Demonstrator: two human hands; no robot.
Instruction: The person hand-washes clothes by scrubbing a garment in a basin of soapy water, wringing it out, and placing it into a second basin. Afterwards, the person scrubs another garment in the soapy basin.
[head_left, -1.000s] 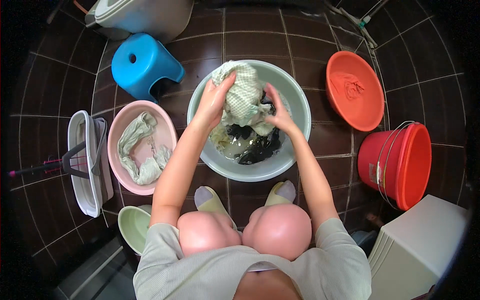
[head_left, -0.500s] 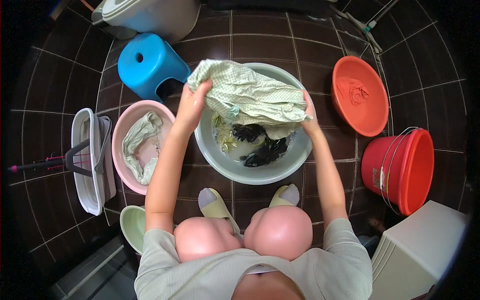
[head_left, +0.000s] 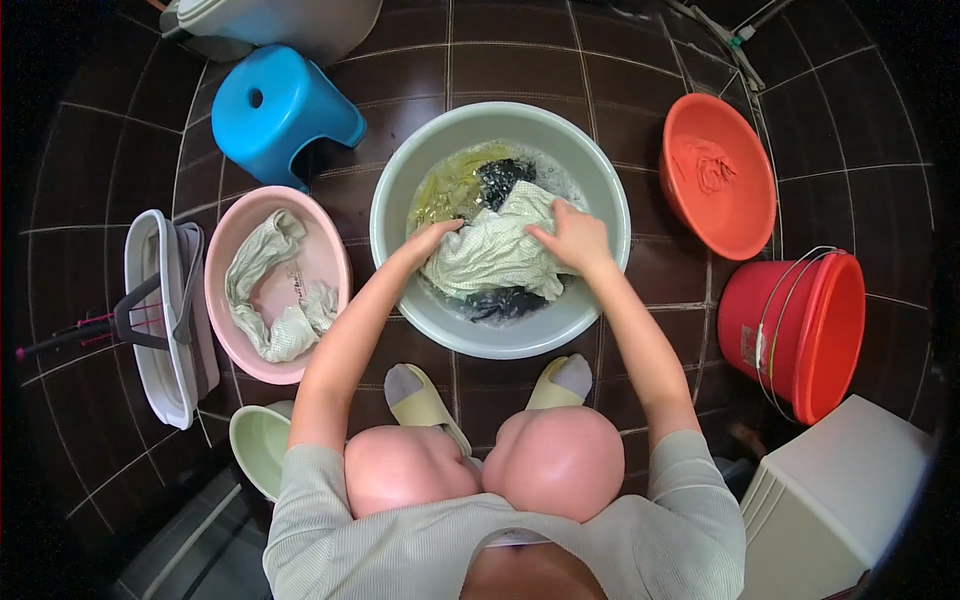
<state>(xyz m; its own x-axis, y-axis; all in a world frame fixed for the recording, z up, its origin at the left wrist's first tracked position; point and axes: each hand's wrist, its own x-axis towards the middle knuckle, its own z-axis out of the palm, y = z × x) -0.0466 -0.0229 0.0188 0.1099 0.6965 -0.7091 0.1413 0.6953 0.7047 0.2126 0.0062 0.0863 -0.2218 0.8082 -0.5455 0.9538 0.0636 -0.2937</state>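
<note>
Now I am squatting on the dark tiled floor point(head_left: 500, 60) with my knees up, and the big grey basin point(head_left: 395, 190) sits right in front of my feet so I can reach it easily. My left hand point(head_left: 432, 240) and my right hand point(head_left: 572, 236) are both down in the basin, one on each side of the pale checked cloth point(head_left: 490, 255). My left fingers lie flat and close together on the left edge of the cloth. My right fingers are bent over its far right corner, pressing it down; I cannot tell if they pinch it.

The cloth lies bunched in the middle of the basin, on top of some dark clothes point(head_left: 500, 178) and a yellow-green piece point(head_left: 448, 180) on the far side. There is soapy water around them, so the cloth looks wet.

To my left is a pink basin point(head_left: 222, 300) with another pale cloth point(head_left: 270, 300) lying in it, close enough to drop things in. Further left is a white mop bucket point(head_left: 150, 340). A blue stool point(head_left: 285, 110) stands on the far left. On my right are an orange basin point(head_left: 715, 215) and a red bucket point(head_left: 800, 330) with a wire handle. Near my left foot a small green bowl point(head_left: 258, 445) peeks out.
</note>
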